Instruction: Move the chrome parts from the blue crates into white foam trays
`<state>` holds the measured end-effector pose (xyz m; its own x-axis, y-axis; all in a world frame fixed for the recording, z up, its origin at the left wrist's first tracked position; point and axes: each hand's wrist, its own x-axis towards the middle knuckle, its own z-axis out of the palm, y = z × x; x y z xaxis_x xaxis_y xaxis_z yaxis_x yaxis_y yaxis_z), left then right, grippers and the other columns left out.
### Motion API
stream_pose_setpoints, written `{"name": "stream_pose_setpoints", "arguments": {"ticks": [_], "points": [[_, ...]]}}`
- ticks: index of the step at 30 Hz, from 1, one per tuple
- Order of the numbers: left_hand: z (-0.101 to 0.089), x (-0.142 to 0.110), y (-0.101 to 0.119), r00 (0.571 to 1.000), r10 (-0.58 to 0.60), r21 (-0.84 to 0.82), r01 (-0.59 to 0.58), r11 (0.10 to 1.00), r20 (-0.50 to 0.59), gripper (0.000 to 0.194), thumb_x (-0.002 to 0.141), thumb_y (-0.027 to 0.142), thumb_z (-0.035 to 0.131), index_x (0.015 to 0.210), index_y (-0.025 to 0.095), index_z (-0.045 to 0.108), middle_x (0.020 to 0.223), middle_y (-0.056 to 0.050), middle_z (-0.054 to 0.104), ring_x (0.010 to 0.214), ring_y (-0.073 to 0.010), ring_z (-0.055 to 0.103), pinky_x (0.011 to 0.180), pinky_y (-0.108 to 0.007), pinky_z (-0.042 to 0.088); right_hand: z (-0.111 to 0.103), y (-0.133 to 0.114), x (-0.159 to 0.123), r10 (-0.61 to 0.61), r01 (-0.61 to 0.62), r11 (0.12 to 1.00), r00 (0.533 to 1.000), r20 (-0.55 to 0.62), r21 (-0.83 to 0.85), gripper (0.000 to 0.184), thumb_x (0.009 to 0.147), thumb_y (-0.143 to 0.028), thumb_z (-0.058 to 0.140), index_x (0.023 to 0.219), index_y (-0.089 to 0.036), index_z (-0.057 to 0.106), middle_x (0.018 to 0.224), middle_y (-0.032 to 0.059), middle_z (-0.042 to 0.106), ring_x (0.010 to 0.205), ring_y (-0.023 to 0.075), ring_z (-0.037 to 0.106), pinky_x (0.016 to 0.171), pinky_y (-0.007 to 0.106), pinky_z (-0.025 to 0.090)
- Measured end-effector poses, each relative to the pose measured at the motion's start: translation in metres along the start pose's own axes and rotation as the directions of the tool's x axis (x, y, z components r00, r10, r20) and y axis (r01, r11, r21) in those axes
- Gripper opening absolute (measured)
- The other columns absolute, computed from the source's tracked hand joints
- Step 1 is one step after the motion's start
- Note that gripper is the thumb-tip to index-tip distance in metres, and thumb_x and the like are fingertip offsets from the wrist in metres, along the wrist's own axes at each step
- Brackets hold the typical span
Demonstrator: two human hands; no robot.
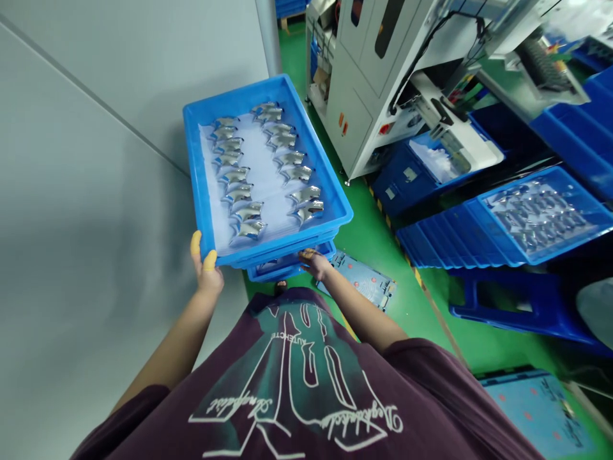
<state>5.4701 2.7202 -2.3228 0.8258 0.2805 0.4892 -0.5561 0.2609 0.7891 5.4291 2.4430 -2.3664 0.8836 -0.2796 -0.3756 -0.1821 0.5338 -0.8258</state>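
I carry a stack of blue plastic trays [320,171] out in front of my chest. The top tray holds two rows of several shiny chrome parts [238,174] laid on white foam. My left hand [205,268], with yellow finger covers, grips the near left corner of the stack. My right hand [315,260] is under the near right edge, fingers curled round the lower tray [268,269]. Both hands are closed on the trays.
A grey wall [81,191] stands close on the left. A white machine cabinet [364,83] is ahead on the right. Stacked blue trays [507,223] with chrome parts sit to the right. The floor [373,236] is green, and a blue plate [364,278] lies on it.
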Motion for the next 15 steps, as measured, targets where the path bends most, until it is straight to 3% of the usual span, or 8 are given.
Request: {"name": "stream_pose_setpoints", "arguments": {"ticks": [5,8,15], "points": [[0.002,0.005,0.004,1.000,-0.018,0.001,0.018,1.000,0.012,0.076,0.070,0.036,0.065,0.142,0.024,0.043,0.136,-0.010,0.055,0.121,-0.0255,0.055,0.106,-0.041,0.043,0.028,0.004,0.001,0.012,-0.008,0.978,1.000,-0.017,0.211,0.015,0.072,-0.009,0.053,0.070,-0.021,0.044,0.059,-0.0058,0.057,0.065,0.0109,0.061,0.065,0.024,0.048],[0.004,0.005,0.007,1.000,-0.008,-0.001,0.008,1.000,0.013,0.076,0.069,0.035,0.065,0.141,0.024,0.044,0.136,-0.010,0.055,0.121,-0.0255,0.055,0.106,-0.041,0.043,0.039,0.005,0.002,0.020,-0.004,0.962,0.998,-0.058,0.273,0.011,0.076,-0.013,0.051,0.072,-0.021,0.045,0.055,-0.0060,0.053,0.056,0.0091,0.055,0.056,0.021,0.044],[-0.009,-0.023,0.010,1.000,0.020,0.041,-0.019,0.999,-0.019,0.068,0.071,0.034,0.062,0.137,0.024,0.048,0.134,-0.008,0.056,0.120,-0.0240,0.055,0.106,-0.037,0.042,0.040,0.026,-0.009,0.041,0.022,0.949,0.981,-0.190,0.316,0.026,0.064,-0.007,0.055,0.072,-0.023,0.037,0.048,-0.0101,0.042,0.045,0.0078,0.042,0.046,0.019,0.033]]}}
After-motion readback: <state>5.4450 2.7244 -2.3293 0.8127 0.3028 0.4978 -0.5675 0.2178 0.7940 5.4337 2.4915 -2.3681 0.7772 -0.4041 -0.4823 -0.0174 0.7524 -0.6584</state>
